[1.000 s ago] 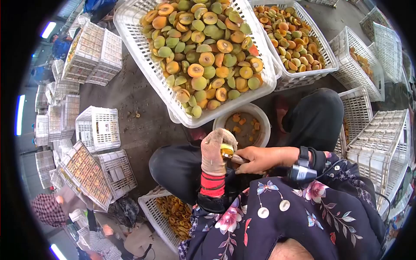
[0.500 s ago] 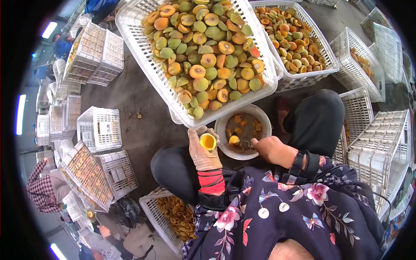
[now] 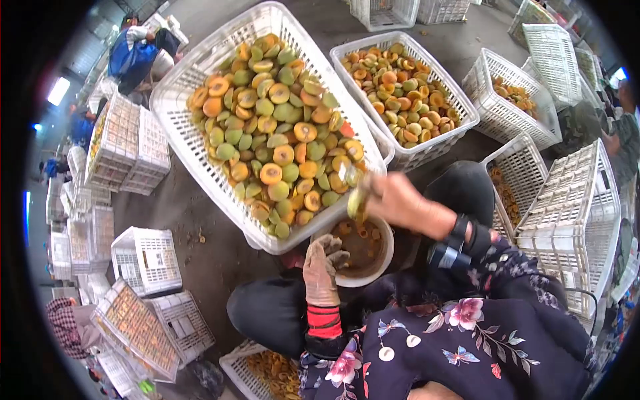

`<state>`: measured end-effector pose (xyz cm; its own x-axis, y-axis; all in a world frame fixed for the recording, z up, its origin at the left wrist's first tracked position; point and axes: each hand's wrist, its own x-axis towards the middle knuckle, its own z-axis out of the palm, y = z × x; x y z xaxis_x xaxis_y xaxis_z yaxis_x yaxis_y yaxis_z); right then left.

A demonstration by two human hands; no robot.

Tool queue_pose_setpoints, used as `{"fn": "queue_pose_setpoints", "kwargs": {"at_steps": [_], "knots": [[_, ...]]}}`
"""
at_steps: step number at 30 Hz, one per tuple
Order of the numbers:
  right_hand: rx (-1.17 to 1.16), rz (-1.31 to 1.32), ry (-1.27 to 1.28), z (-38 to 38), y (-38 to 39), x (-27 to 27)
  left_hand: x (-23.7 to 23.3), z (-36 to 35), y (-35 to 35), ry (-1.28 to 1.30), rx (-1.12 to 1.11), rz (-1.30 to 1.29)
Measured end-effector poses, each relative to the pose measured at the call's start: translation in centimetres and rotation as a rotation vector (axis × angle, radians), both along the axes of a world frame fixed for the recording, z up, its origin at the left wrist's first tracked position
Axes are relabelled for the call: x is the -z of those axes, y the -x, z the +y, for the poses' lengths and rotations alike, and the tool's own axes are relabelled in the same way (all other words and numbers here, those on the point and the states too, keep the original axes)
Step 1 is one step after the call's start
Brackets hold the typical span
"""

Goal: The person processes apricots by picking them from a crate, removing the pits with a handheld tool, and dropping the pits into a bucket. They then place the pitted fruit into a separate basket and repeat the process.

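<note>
My right hand (image 3: 407, 205) is bare and reaches over the near edge of the big white crate (image 3: 263, 241), closed around a yellow-green apricot half (image 3: 358, 201) blurred by motion. A shiny, clear-looking tip (image 3: 349, 175) shows just beyond its fingers; what it belongs to is too smeared to make out. My left hand (image 3: 323, 263), in a stained glove with a red cuff, is at the left rim of a white bucket (image 3: 387, 260), its fingers loosely bent and apart with nothing in them. Orange scraps lie in murky liquid inside the bucket. Halved apricots (image 3: 273, 133) are heaped in the big crate.
A second crate of apricot halves (image 3: 408, 93) stands behind to the right. At bottom left of my lap is a crate of orange pieces (image 3: 273, 373). Stacked white crates (image 3: 127, 143) line the left, with more crates (image 3: 567, 220) on the right. A person in blue (image 3: 130, 57) is far left.
My right hand has risen from the bucket to the big crate's edge. The yellow fruit piece has left my left hand, which has moved slightly lower. The view has shifted.
</note>
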<state>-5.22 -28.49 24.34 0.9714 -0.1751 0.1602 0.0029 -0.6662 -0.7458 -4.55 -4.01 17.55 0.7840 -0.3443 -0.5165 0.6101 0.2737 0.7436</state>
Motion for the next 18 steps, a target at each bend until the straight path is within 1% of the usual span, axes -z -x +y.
{"fn": "queue_pose_setpoints", "kwargs": {"at_steps": [1,2,3,4,5,6,8,9,10,11,12,13,14,16,18], "knots": [[0.108,-0.146,-0.014,-2.6,-2.0,-0.4,0.6,0.2,-0.1,-0.053,0.000,0.014],[0.226,-0.140,0.083,-5.2,-3.9,-2.4,0.9,0.2,-0.2,-0.108,-0.002,0.031],[0.318,-0.202,0.170,-7.5,-6.0,-4.0,0.9,0.0,-0.3,-0.108,0.002,0.028],[0.419,-0.176,0.107,-9.7,-7.9,-4.5,0.9,-0.1,-0.3,-0.091,-0.011,0.033],[0.417,-0.365,0.168,-12.2,-9.6,-3.3,0.9,0.0,-0.3,-0.079,-0.029,0.038],[0.483,-0.317,0.250,-12.0,-9.8,-4.9,1.0,0.2,-0.4,-0.087,-0.040,0.037],[0.372,-0.145,0.057,-10.7,-10.7,-3.9,1.2,0.4,-0.7,-0.014,-0.049,0.076],[0.264,-0.191,0.119,-8.9,-10.5,-1.9,1.1,0.4,-0.6,-0.015,-0.076,0.080],[0.170,0.109,0.096,-6.4,-9.8,-2.5,1.1,0.4,-0.6,-0.016,-0.087,0.079],[0.090,0.048,0.288,-4.5,-9.2,0.0,1.0,0.4,-0.6,-0.031,-0.084,0.057],[0.031,0.031,0.300,-3.4,-8.7,2.9,1.0,0.4,-0.6,-0.047,-0.077,0.037],[0.053,-0.075,0.386,-1.9,-8.2,3.4,0.6,0.3,-0.5,-0.051,-0.104,0.039],[-0.020,0.120,0.573,-1.5,-8.1,4.2,0.9,0.4,-0.6,-0.055,-0.103,0.039],[0.004,0.155,0.504,-1.1,-8.2,5.9,1.3,0.6,-0.7,-0.021,-0.085,0.040],[0.004,0.185,0.532,-1.3,-8.9,6.7,1.0,0.4,-0.7,-0.036,-0.074,0.040]]}}
